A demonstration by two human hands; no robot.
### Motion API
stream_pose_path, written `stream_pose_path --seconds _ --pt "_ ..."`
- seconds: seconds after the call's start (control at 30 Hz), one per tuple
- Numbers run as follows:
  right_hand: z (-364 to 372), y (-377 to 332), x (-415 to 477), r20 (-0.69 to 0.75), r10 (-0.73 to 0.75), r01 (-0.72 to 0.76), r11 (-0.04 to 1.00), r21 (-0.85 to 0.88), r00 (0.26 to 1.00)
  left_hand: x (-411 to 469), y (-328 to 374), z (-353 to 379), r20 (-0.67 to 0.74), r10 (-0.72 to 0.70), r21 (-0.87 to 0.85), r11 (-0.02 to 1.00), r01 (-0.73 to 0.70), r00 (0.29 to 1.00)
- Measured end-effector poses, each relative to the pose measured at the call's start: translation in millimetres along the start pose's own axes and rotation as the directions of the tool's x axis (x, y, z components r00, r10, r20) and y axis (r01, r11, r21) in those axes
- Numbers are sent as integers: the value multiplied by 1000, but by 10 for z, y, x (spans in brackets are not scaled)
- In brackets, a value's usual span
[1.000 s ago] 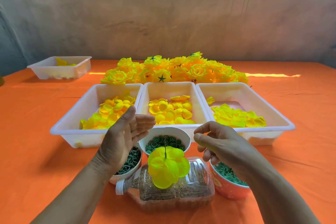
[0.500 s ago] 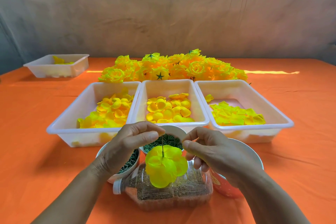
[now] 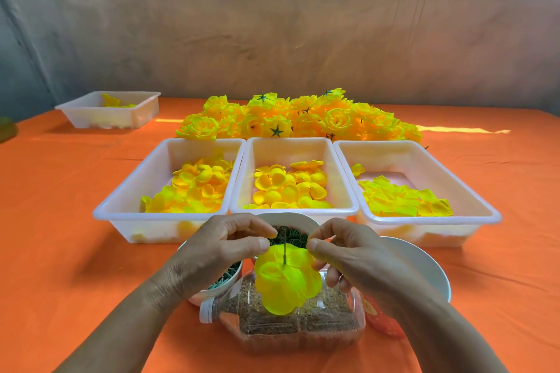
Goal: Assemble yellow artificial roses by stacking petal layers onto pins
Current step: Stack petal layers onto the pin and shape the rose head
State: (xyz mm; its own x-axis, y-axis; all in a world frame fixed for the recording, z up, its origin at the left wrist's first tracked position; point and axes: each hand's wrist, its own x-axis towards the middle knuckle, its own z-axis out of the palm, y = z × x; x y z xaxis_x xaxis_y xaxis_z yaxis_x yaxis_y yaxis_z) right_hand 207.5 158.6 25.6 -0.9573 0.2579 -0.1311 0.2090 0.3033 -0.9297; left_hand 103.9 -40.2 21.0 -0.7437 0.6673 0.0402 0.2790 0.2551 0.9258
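**Both hands close in on the pin**

The pin [image 3: 285, 247] stands upright in the near middle of the counter [image 3: 60, 221], stuck through a petal stack [image 3: 281, 278] that sits on top of a clear bottle [image 3: 291, 324] lying on its side. A second ago the hands hung apart and open on either side. Now they meet at the pin.

The left hand [image 3: 218, 248] comes in from 9 o'clock, thumb and forefinger drawn together beside the pin's top; I cannot tell whether its grip has closed on anything. The right hand [image 3: 348, 254] comes in from 3 o'clock. Its thumb lies on the stack's upper edge and its lower fingers curl behind the petals, so it holds the stack.

This looks like pressing or shaping the layers already threaded, not fetching a new one.

At 12 o'clock, just behind the pin, sits a bowl [image 3: 291, 216] of green rings. Beyond it stand three trays of loose petals: left tray [image 3: 104, 212], middle tray [image 3: 291, 140] and right tray [image 3: 424, 144]. Farther still lies a heap of finished roses [image 3: 303, 118].
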Motion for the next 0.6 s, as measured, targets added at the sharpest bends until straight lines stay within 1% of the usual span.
stream_pose_path --seconds 0.13,0.23,0.33,0.47,0.6 --pt "12 -8 16 1 16 -16 999 31 1000 9 24 13 -6 -127 -20 992 126 992" --pt "36 -12 23 -2 12 -12 999 36 1000 10 15 19 29 -209 -57 976 210 978" --pt "44 -21 25 -15 10 -8 996 94 1000 15 29 36 66 -279 -127 950 286 958" --pt "34 -65 11 -11 -2 4 989 150 1000 21 79 19 100 -341 -263 897 355 935" --pt "31 -82 1 -15 -18 20 987 161 1000 15 138 8 143 -345 -282 884 372 928"
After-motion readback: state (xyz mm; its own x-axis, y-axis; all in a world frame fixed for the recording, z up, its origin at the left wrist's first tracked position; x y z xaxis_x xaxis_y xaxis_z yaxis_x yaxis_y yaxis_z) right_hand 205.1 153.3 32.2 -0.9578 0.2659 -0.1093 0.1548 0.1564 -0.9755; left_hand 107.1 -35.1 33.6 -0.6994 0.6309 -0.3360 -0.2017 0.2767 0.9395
